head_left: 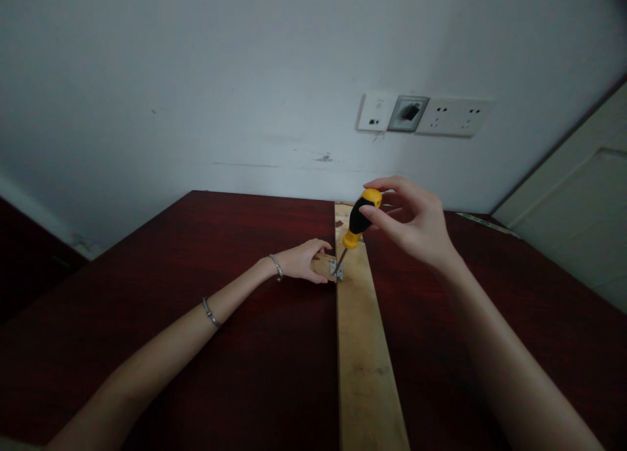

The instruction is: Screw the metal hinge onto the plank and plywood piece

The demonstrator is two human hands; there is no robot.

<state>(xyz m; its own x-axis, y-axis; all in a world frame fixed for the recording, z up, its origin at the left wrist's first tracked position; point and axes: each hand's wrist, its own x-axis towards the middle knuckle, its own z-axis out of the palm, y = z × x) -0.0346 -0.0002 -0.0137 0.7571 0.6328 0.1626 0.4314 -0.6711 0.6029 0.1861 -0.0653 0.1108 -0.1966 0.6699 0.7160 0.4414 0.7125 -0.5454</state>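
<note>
My right hand grips the yellow and black handle of a screwdriver. The tool tilts down to the left, its tip at a small metal hinge. That hinge spans the seam between a short wooden block and a long wooden plank. With fingers and thumb on either side, my left hand clasps the block against the plank's left edge. Whether a screw sits under the tip is too small to make out.
Under the plank is a dark red tabletop, its far edge against a pale wall. Wall sockets are mounted above the table. A light panelled door stands at the right.
</note>
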